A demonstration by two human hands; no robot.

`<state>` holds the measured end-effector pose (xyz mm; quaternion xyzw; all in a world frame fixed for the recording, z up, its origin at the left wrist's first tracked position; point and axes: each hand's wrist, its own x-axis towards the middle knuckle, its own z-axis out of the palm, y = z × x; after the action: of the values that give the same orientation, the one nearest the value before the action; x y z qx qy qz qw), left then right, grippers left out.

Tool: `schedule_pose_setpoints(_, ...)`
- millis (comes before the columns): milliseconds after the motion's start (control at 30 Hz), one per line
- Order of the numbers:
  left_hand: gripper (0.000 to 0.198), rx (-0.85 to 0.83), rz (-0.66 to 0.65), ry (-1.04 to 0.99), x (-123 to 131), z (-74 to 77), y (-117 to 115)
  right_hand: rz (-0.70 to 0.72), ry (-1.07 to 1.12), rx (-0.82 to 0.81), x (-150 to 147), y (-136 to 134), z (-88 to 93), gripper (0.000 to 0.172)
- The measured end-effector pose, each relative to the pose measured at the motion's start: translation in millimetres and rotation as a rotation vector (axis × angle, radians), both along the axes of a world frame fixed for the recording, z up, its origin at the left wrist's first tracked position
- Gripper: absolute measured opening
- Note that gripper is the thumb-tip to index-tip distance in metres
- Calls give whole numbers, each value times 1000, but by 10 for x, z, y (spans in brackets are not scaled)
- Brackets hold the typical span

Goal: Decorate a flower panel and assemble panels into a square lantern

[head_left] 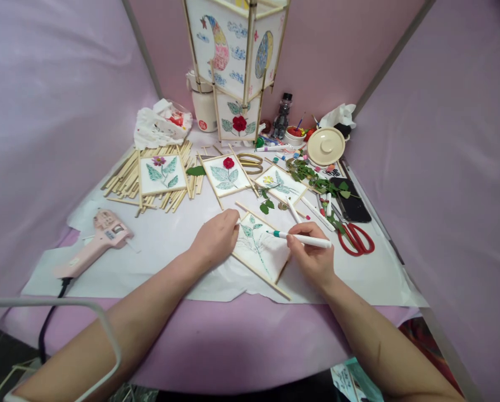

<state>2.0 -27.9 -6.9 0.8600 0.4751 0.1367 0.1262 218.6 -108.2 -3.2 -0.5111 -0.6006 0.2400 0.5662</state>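
My right hand point(312, 251) holds a white marker point(310, 240) with a green tip, pinched near its front. The tip hovers over or touches a white panel point(270, 257) framed with thin wooden sticks; I cannot tell which. Green leaves and a dotted stem are drawn on that panel, with fainter lines at the sides. At the panel's left edge is my left hand point(217, 235), its fingers curled closed. A small white bit shows at its fingertips, but what it grips is hidden.
Three finished-looking flower panels point(228, 176) lie behind, beside a pile of wooden sticks point(124, 173). A pink glue gun point(103, 237) is at left, red-handled scissors point(356, 239) and a phone point(352, 204) at right. A tall paper lantern point(233, 50) stands at the back.
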Motion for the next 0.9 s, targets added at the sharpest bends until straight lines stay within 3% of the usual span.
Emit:
schedule_pose_setpoints(267,16,2,-153,-47,41,-60,68,131,35,-159,-50,-23,37,7)
schedule_pose_setpoints(433,14,-86,-171,-132,126,-1,248,255,60,-264,-31,186,110,7)
schedule_pose_setpoints(600,11,-165,-134,-216,199,25,349,179,101,-224,-38,395,20,14)
schedule_pose_setpoints(733,9,-157,-127,-288,186,-16,347,80,69,-204,-89,371,-131,15)
schedule_pose_setpoints(900,7,-101,-151,-269,164,-69,327,110,22,-186,-141,320,-141,14)
